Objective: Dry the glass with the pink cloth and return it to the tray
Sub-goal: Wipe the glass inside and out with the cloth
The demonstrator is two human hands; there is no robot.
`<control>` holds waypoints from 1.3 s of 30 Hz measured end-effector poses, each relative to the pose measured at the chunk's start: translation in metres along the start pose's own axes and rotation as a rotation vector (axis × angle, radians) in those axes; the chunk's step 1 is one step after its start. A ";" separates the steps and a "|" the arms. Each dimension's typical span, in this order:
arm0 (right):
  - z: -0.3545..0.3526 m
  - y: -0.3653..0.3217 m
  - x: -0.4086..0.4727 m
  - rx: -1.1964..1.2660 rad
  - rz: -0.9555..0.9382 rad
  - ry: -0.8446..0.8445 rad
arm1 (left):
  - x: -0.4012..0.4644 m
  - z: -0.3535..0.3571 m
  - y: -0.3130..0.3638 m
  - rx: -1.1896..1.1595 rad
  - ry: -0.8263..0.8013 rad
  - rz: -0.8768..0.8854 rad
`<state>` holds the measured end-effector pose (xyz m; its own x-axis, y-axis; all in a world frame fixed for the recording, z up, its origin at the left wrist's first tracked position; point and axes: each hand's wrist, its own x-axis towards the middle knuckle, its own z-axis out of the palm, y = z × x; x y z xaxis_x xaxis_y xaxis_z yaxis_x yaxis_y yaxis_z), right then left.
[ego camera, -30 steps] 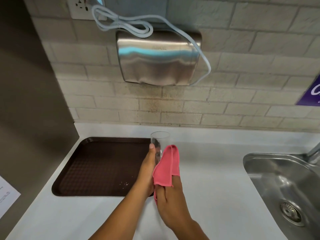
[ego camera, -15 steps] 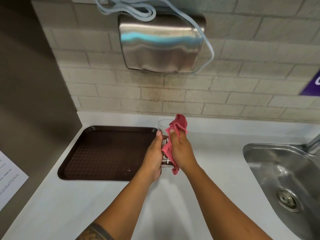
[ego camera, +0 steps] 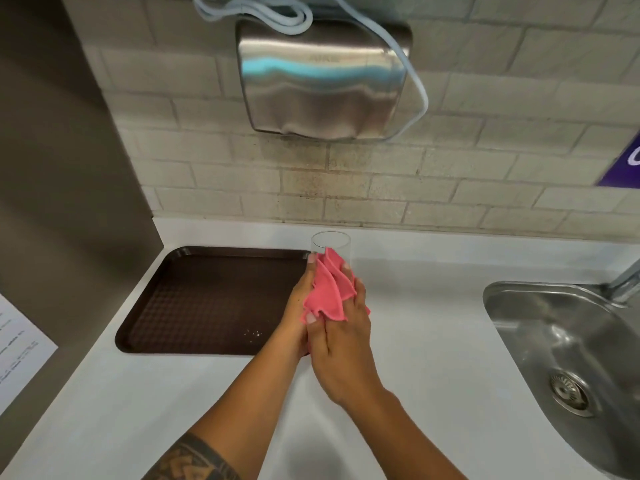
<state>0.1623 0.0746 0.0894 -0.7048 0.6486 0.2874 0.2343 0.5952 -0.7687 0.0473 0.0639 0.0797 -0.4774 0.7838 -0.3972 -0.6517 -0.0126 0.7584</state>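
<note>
A clear drinking glass [ego camera: 330, 241] stands upright above the white counter, just right of the brown tray [ego camera: 207, 299]. My left hand [ego camera: 298, 306] grips its left side, thumb near the rim. My right hand [ego camera: 343, 344] presses the pink cloth [ego camera: 327, 294] against the near side of the glass, covering its lower part. Only the rim and upper wall of the glass show. The tray holds nothing but a few white specks.
A steel sink [ego camera: 568, 362] with a drain lies at the right, its tap at the edge of view. A steel hand dryer [ego camera: 322, 81] with a looped white cable hangs on the brick wall. A dark panel with a paper sheet [ego camera: 20, 348] stands left.
My right hand with the cloth has slid down from the rim to the lower side of the glass, so the rim is bare again. The left hand keeps its hold.
</note>
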 end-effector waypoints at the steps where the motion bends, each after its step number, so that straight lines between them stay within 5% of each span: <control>1: -0.001 -0.001 0.008 -0.072 -0.034 0.006 | -0.001 -0.003 -0.006 0.079 0.027 0.021; 5: -0.006 -0.002 0.041 -0.126 -0.023 0.024 | -0.012 0.009 -0.003 0.224 0.128 0.092; 12: -0.024 0.011 0.075 0.255 0.234 -0.067 | -0.009 0.016 -0.004 0.118 0.059 0.139; 19: -0.013 0.024 0.025 0.500 0.387 -0.041 | 0.000 0.013 0.006 0.137 0.215 0.163; 25: -0.001 0.020 -0.024 0.458 0.341 -0.054 | 0.007 0.014 0.017 0.131 0.186 0.157; 30: -0.001 0.004 0.007 -0.114 -0.027 0.027 | -0.007 0.005 -0.012 -0.062 -0.074 -0.019; 32: -0.003 0.005 0.025 -0.199 -0.043 0.026 | -0.005 0.001 -0.020 0.025 -0.026 0.056; 34: -0.008 0.008 0.042 -0.193 -0.028 0.007 | -0.008 0.015 -0.016 0.118 0.100 0.164; 39: -0.018 0.008 0.068 0.176 0.084 0.004 | -0.012 0.017 -0.007 0.129 0.050 0.131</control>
<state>0.1283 0.1325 0.1133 -0.6849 0.6947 0.2197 0.1714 0.4467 -0.8781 0.0677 0.0654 0.0878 -0.5842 0.7485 -0.3137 -0.5029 -0.0304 0.8638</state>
